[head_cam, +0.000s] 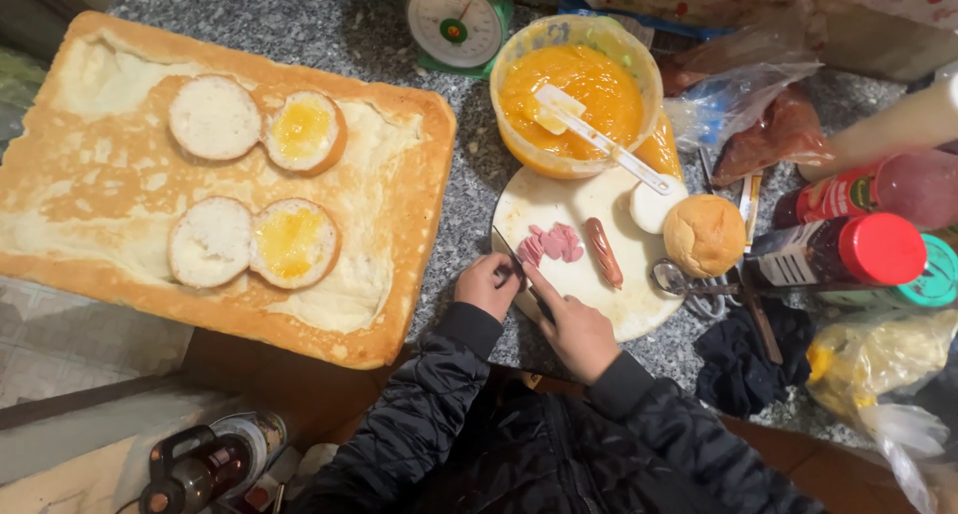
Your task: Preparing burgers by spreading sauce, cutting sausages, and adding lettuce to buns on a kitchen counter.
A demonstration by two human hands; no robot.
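Pink sausage slices (554,243) sit in a little pile on the near-left part of the round white cutting board (619,309), right at the fingertips. Left hand (488,284) is curled shut at the board's edge, knuckles up, pressing on the slices' near side. Right hand (574,329) is closed around the dark handle of a thin-bladed knife (511,257), blade angled up and left beside the pile. Both sleeves are black puffy jacket.

Just past the slices lies a whole reddish-brown sausage (603,253), then a round golden bun (705,235) and a white bun half (654,207) on the board's far right. Beyond that, touching the board's far edge, stands a clear plastic tub of orange sauce (577,95) with a white spatula (599,135) leaning in it. Off to the left there's a big golden slab of flatbread (120,175) carrying four bun halves, two smeared with orange. Red-capped sauce bottles (848,250) lie on the right, and a green kitchen scale (457,20) is furthest back.
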